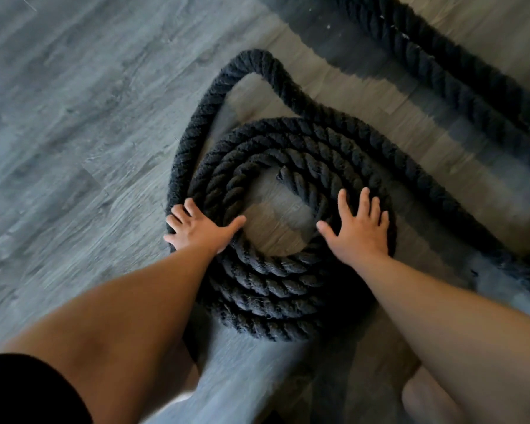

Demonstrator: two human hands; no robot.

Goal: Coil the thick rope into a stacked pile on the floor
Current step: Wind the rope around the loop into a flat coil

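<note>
A thick black twisted rope (276,280) lies on a grey wood-plank floor (74,133), wound into a flat round coil of several turns directly in front of the person. The rope's cut end (283,175) sits at the inner edge of the coil, beside the bare patch of floor in the middle.

From the coil's left side a loose outer loop (251,58) swings up and away, bends, and runs down to the right, clear of the packed turns. Another stretch of the rope (435,68) lies well apart across the upper right corner.

The left hand (201,229) rests palm down on the left side of the coil, thumb spread toward the centre and fingers reaching over the outer turn; it closes on nothing. The right hand (357,226) lies flat on the right side of the coil, fingers straight and fanned, pressing on the turns. A black garment edge (28,390) shows at the lower left.
</note>
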